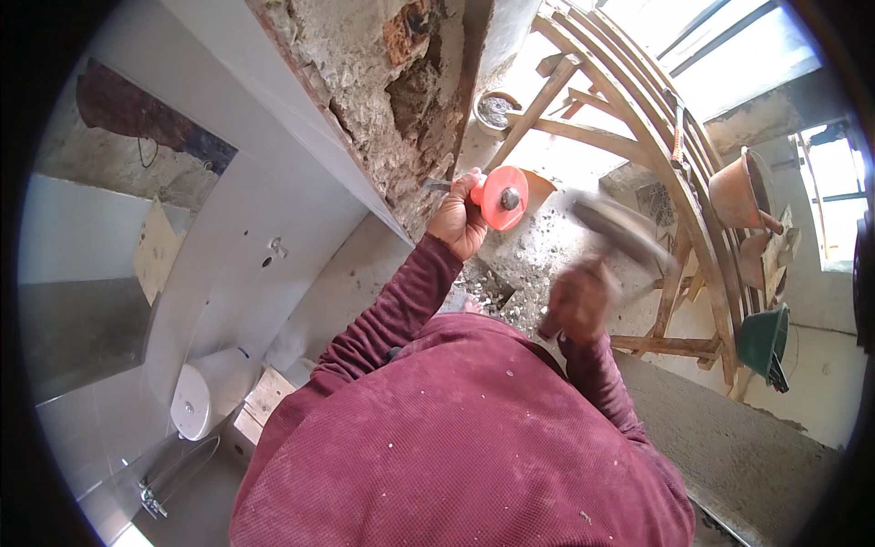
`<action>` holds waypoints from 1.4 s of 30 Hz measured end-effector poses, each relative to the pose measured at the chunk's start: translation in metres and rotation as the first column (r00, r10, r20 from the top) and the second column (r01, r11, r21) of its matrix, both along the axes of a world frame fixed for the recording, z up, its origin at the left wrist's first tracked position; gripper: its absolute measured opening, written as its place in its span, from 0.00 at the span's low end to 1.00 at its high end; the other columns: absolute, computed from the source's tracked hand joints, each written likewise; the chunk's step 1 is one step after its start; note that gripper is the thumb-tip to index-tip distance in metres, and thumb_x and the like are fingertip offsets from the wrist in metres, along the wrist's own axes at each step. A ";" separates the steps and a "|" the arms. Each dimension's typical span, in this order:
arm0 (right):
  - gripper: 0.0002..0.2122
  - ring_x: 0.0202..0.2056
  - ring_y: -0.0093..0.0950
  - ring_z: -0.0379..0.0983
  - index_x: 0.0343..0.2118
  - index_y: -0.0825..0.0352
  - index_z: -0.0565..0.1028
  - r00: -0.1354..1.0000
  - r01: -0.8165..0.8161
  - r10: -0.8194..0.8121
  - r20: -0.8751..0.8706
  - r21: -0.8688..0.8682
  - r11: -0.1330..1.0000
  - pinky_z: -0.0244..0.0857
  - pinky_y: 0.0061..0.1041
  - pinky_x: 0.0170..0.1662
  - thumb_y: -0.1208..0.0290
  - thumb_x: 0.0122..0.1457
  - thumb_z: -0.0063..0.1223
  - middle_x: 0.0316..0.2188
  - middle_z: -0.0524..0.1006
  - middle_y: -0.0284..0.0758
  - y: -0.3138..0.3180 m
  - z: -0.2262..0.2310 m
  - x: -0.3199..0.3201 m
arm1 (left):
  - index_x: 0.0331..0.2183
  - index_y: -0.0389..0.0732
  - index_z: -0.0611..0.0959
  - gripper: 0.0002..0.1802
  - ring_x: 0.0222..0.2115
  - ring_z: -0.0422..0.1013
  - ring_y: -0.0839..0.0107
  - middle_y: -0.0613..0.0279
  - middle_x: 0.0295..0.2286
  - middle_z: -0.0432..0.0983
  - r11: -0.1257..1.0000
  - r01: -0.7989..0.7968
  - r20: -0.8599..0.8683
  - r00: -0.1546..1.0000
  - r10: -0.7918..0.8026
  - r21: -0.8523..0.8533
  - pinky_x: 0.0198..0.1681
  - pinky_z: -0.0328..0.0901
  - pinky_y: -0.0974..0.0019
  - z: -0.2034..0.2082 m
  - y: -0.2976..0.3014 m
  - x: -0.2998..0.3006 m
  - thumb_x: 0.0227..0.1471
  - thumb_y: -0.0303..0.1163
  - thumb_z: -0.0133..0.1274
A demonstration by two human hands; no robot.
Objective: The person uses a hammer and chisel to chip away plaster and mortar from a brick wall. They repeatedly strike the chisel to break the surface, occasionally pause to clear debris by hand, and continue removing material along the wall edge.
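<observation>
My left hand (458,219) is closed around a chisel (501,198) with a round orange hand guard. The steel blade points left, its tip at the rough broken edge of a wall (392,173) where plaster and brick lie bare. My right hand (581,296) grips a hammer, smeared by motion. The hammer head (624,235) is up and to the right of the chisel's struck end, apart from it. Both my forearms are in maroon sleeves.
Rubble (524,287) litters the floor below my hands. A curved wooden frame (674,173) rises on the right, with an orange-brown bucket (736,191) and a green bucket (764,335) by it. A tub of grey material (497,111) stands farther off. At left is a white cylindrical tank (205,397).
</observation>
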State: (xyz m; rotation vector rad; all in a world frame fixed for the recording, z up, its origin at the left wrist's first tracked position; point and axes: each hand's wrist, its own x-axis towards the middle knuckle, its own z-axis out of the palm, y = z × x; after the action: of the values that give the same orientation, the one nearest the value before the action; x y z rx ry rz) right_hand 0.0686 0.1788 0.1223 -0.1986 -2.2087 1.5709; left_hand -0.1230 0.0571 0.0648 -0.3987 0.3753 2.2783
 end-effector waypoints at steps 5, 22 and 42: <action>0.19 0.10 0.18 0.59 0.31 0.68 0.64 0.984 0.134 -0.114 0.135 -0.151 0.979 0.55 0.18 0.12 0.52 0.62 0.38 0.12 0.64 0.30 -0.004 0.017 0.001 | 0.32 0.40 0.73 0.03 0.30 0.72 0.77 0.68 0.28 0.72 0.997 -0.035 0.015 0.999 0.036 -0.075 0.39 0.71 0.72 -0.001 0.000 0.001 0.55 0.28 0.49; 0.16 0.14 0.23 0.62 0.35 0.69 0.66 0.951 0.055 -0.156 -0.266 -0.351 0.935 0.58 0.23 0.16 0.57 0.60 0.44 0.16 0.67 0.31 -0.018 0.040 -0.010 | 0.34 0.39 0.74 0.05 0.30 0.73 0.77 0.66 0.30 0.74 0.999 -0.033 0.040 0.999 0.032 0.020 0.39 0.72 0.73 0.001 -0.004 -0.004 0.55 0.30 0.50; 0.20 0.12 0.20 0.61 0.34 0.68 0.65 0.981 0.164 -0.185 -0.064 -0.253 0.953 0.57 0.18 0.15 0.51 0.60 0.42 0.15 0.67 0.33 -0.024 0.044 -0.001 | 0.37 0.38 0.71 0.08 0.32 0.71 0.75 0.64 0.32 0.72 0.999 0.014 0.010 1.000 -0.014 0.032 0.40 0.71 0.70 -0.010 -0.007 -0.006 0.56 0.30 0.47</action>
State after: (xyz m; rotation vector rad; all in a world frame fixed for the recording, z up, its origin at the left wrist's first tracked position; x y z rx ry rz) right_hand 0.0677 0.1544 0.1665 -0.3804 -1.8700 1.7164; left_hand -0.1287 0.0500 0.0544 -0.3906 0.3351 2.2650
